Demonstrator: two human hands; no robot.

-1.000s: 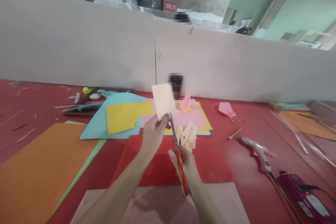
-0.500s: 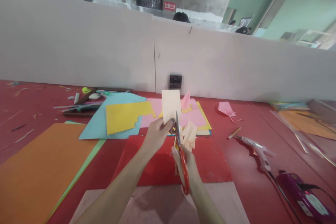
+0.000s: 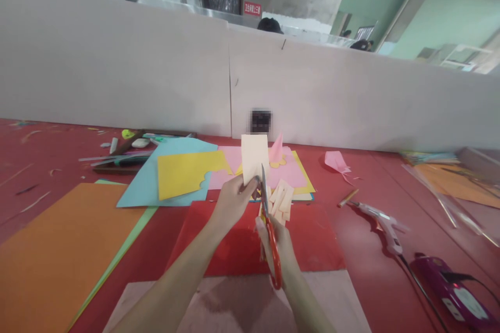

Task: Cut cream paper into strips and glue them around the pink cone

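My left hand [image 3: 233, 202] pinches a cream paper piece [image 3: 254, 156] by its lower edge and holds it upright above the table. My right hand [image 3: 278, 246] grips red-handled scissors [image 3: 270, 234], blades pointing up at the paper's lower right edge. Just right of the blades lies a small heap of cream paper strips [image 3: 283, 199]. Under both hands is a red sheet [image 3: 312, 239]. Beyond it lie a pink sheet [image 3: 289, 174] with a pink paper cone [image 3: 277, 149], a yellow sheet [image 3: 183, 174] and a light blue sheet [image 3: 142, 187].
An orange sheet [image 3: 54, 255] covers the near left. A glue gun [image 3: 385, 223] and a purple device [image 3: 449, 283] with a cable lie at right. Pens and tools [image 3: 125, 151] sit at the back left. A crumpled pink scrap [image 3: 336, 162] lies near the beige partition wall [image 3: 156, 73].
The cream paper has turned from tilted left to upright and moved right, against the scissor blades. The scissors have shifted slightly right. Nothing differs from half a second ago.
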